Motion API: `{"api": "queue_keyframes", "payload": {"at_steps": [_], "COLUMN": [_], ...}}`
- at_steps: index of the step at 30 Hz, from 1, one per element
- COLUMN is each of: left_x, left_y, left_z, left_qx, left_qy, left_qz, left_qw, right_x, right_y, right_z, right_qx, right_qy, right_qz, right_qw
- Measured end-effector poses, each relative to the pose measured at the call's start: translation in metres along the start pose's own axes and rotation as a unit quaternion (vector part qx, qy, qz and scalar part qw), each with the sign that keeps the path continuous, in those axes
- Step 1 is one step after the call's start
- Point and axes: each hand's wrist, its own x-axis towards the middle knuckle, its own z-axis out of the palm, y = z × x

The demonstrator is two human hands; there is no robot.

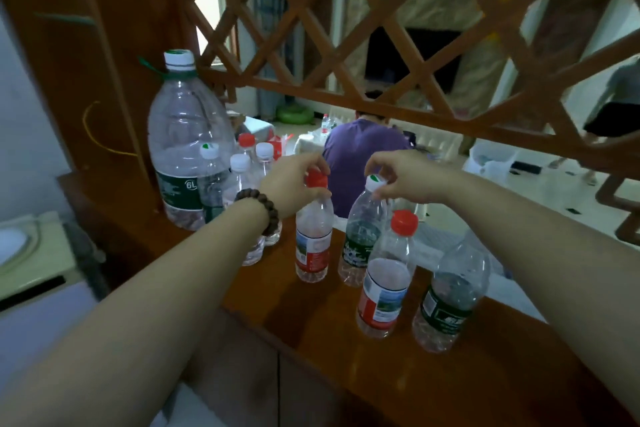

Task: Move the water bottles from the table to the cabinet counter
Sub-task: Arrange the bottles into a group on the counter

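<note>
My left hand [294, 180] grips the red cap of a red-labelled water bottle [313, 239] that stands on the wooden cabinet counter [485, 385]. My right hand [405, 177] pinches the white cap of a green-labelled bottle [362, 239] right beside it. Nearer to me stand another red-capped bottle [386, 281] and a green-labelled bottle [450, 298] whose top is hidden behind my right forearm. A cluster of small bottles [242, 166] stands behind my left wrist.
A large 6L bottle [187, 142] stands at the counter's left end against a wooden post. A wooden lattice screen [381, 45] hangs over the counter's far edge. Beyond it a person in a purple shirt [360, 149] sits, and another person [613, 107] stands at right.
</note>
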Motion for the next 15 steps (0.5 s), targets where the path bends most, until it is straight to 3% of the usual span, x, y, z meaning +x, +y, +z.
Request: {"api": "queue_keyframes", "payload": {"at_steps": [15], "left_x": [-0.017], "left_y": [-0.019], "left_z": [-0.051], "left_qx": [0.079], "left_qy": [0.03], "left_qz": [-0.034], "left_qw": [0.996], "right_x": [0.074], "right_y": [-0.04], "right_z": [0.015], "right_qx": [0.027], "right_qy": [0.016], "right_qz": [-0.105], "right_qw": [0.994]}}
